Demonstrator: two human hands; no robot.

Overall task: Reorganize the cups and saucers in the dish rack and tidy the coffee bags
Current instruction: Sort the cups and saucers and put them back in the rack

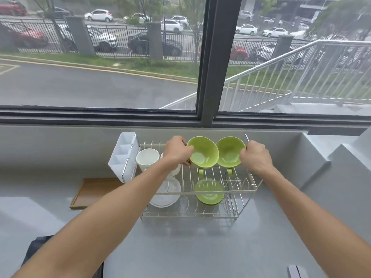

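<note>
The scene is lit by soft, bright daylight that comes in through the big window (100, 57). Only faint, pale shadows are seen on the grey counter (200, 247) under the arms. A dull shine is seen on the counter at the left. Straight lines are bent near the edges by the wide lens. The cars outside are a little blurred, and the corners look soft

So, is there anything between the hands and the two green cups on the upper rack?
No. The left hand already grips the left green cup at its rim, and the right hand grips the right green cup. Nothing visible lies between them.
</note>
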